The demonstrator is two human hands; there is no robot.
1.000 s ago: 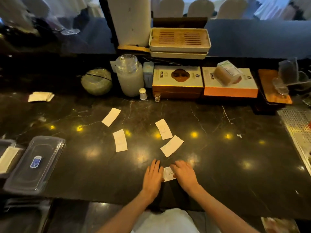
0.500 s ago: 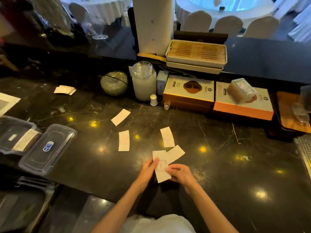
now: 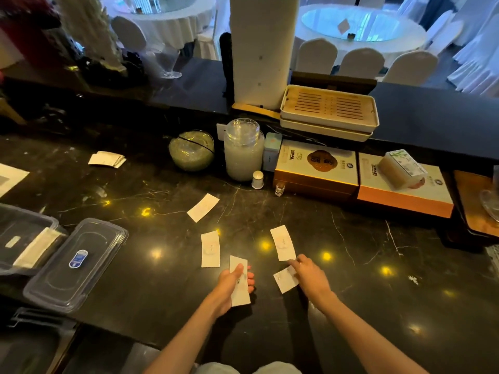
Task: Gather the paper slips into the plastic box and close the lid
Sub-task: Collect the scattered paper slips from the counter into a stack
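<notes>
My left hand (image 3: 231, 284) holds one white paper slip (image 3: 239, 291) above the dark marble counter. My right hand (image 3: 310, 275) rests its fingers on another slip (image 3: 283, 279) lying flat. Three more slips lie loose: one (image 3: 282, 242) just beyond my right fingertips, one (image 3: 210, 248) left of my left hand, and one (image 3: 203, 207) farther back. The clear plastic box (image 3: 16, 228) stands open at the far left with a slip inside (image 3: 37, 249). Its clear lid (image 3: 77, 263), with a blue sticker, lies beside it.
A glass jar (image 3: 243, 151), a round bowl (image 3: 192, 149), a small white shaker (image 3: 257, 179) and two gift boxes (image 3: 317, 168) line the counter's back. A small stack of papers (image 3: 107, 159) lies at back left. A wooden tray (image 3: 475, 203) sits at right.
My hands have separated. The left one keeps the picked-up slip, while the right one moved right onto the slip lying on the counter. The camera view tilted up.
</notes>
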